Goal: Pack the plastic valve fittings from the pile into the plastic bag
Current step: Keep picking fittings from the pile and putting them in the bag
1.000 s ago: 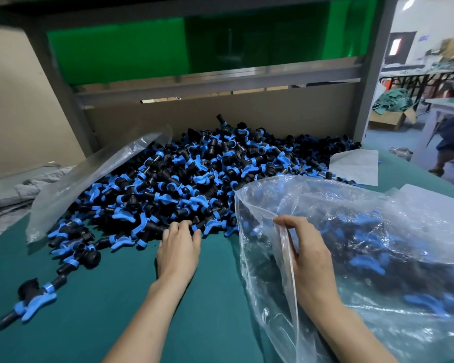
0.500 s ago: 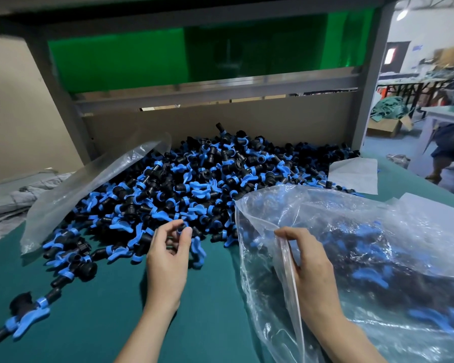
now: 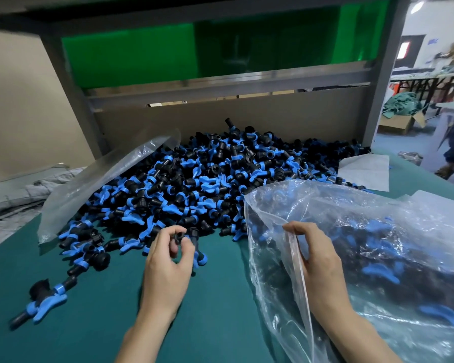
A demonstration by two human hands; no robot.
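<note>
A big pile of black and blue valve fittings (image 3: 220,176) covers the back of the green table (image 3: 95,318). At the pile's near edge my left hand (image 3: 168,268) pinches a valve fitting (image 3: 192,244) between thumb and fingers, just above the table. To the right lies a clear plastic bag (image 3: 378,258) holding several fittings. My right hand (image 3: 317,255) grips the rim of the bag's mouth and holds it open toward the pile.
An empty clear bag (image 3: 95,189) lies over the pile's left side. A stray valve fitting (image 3: 42,305) sits at the near left. White paper (image 3: 364,174) lies at the back right. A cardboard wall and grey frame close off the back.
My left hand reached into the pile's edge, closed on a fitting and drew back toward me with it. My right hand kept holding the bag's rim.
</note>
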